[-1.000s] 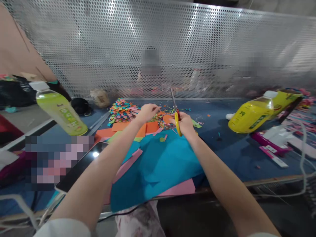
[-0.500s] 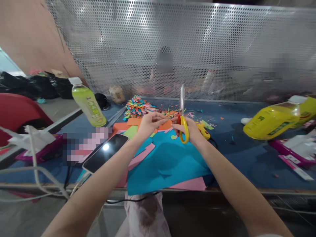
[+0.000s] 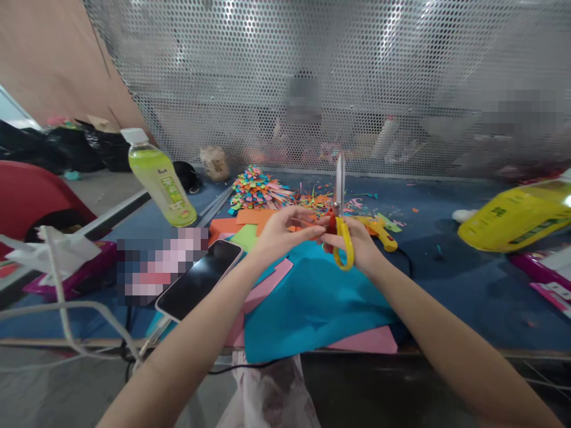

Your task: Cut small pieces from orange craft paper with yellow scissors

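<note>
Right hand (image 3: 362,244) grips 1 pair of scissors (image 3: 339,205), blades pointing up and away from the worker, while the left hand (image 3: 282,232) reaches across to meet its fingertips, thumb extended and fingers loosely curled; whether they pinch any paper cannot be told. Beyond the left hand stands 1 cone of small paper bits (image 3: 252,189) in many colors, well built up by the look of it, with loose strips (image 3: 282,194) fanned at its side. Past both hands, scraps (image 3: 314,203) litter the table (image 3: 432,297), a sign that much cutting is done. Plenty appears left uncut: a broad blue sheet (image 3: 307,315) lies below the hands, and orange sheets (image 3: 250,216) rest just beyond the left hand
</note>
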The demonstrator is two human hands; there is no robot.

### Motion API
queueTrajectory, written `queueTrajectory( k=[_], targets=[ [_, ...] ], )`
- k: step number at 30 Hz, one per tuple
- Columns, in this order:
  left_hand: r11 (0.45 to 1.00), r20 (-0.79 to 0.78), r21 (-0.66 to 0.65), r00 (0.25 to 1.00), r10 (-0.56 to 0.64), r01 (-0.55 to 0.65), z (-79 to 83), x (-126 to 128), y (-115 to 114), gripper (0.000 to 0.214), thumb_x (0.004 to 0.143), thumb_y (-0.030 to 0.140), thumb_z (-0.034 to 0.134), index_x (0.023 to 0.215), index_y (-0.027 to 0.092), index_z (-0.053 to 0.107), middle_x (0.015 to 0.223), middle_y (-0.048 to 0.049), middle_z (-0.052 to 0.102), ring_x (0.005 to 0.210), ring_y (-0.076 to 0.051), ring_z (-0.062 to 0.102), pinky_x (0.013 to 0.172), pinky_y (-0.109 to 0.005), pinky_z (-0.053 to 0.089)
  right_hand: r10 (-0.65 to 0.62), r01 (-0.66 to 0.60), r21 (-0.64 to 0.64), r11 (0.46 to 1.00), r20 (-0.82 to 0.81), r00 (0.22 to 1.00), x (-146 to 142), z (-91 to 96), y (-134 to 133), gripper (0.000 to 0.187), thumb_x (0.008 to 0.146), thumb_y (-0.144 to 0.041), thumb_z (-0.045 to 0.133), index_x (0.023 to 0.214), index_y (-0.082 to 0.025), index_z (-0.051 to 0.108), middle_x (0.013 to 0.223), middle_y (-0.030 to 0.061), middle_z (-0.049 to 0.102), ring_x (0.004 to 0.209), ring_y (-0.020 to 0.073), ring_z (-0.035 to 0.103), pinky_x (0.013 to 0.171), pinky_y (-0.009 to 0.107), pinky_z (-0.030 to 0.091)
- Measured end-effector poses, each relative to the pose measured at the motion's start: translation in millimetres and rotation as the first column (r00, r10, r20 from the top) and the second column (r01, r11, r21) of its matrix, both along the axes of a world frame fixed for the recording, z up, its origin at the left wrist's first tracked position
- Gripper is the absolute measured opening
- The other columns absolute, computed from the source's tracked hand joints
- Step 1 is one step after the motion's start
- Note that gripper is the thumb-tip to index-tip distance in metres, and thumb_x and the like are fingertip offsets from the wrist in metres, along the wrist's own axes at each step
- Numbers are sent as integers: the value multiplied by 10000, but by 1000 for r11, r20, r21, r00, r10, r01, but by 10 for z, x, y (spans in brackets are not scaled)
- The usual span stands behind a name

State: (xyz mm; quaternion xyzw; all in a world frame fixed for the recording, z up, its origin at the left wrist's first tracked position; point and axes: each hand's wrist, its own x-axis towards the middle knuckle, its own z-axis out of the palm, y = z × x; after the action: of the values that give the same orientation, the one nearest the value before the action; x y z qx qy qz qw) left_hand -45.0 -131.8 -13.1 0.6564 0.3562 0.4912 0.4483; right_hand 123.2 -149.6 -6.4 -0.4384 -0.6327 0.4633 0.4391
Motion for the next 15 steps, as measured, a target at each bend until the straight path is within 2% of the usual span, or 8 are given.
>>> queueTrajectory(
  k=[3, 6, 8, 12, 15],
  targets=[
    [997, -28, -43, 998, -61, 60, -30, 10, -2, 363, 634, 312, 759, 922, 142, 617, 868, -61, 685, 722, -123, 633, 639, -252, 499, -71, 63, -69, 996, -120, 990, 4, -32, 15, 286, 606, -359, 721, 801, -218, 567, 585, -23, 553, 471, 117, 506, 464, 283, 394],
    [996, 22, -90, 1000, 15, -13, -27, 13, 18, 207, 662, 268, 730, 763, 135, 606, 646, -8, 647, 545, -75, 569, 523, -202, 440, -84, 71, -91, 993, -150, 985, 9, -59, 49, 339, 577, -363, 756, 814, -222, 560, 532, -44, 532, 427, 111, 479, 445, 285, 372],
    [995, 48, -89, 998, 39, -35, -13, 16, 25, 172, 671, 257, 718, 704, 136, 601, 574, 14, 615, 483, -57, 529, 483, -187, 413, -81, 71, -79, 994, -124, 989, 7, -54, 60, 327, 569, -362, 764, 784, -221, 562, 493, -57, 507, 415, 103, 458, 442, 280, 363],
    [999, 102, -37, 995, 23, -19, 11, 26, 16, 156, 688, 277, 705, 700, 142, 629, 582, 14, 623, 479, -51, 520, 471, -180, 407, -48, 46, -61, 997, -33, 998, -1, -15, 54, 304, 574, -379, 758, 743, -209, 569, 471, -59, 489, 428, 96, 443, 452, 270, 363],
    [996, 146, -87, 989, 22, -10, 30, 35, 1, 195, 639, 277, 748, 706, 138, 628, 572, 23, 612, 489, -52, 532, 485, -177, 425, -12, 11, 25, 1000, 45, 999, -6, 0, 53, 299, 608, -405, 733, 759, -197, 581, 485, -49, 500, 441, 104, 459, 463, 272, 381]
  ],
)
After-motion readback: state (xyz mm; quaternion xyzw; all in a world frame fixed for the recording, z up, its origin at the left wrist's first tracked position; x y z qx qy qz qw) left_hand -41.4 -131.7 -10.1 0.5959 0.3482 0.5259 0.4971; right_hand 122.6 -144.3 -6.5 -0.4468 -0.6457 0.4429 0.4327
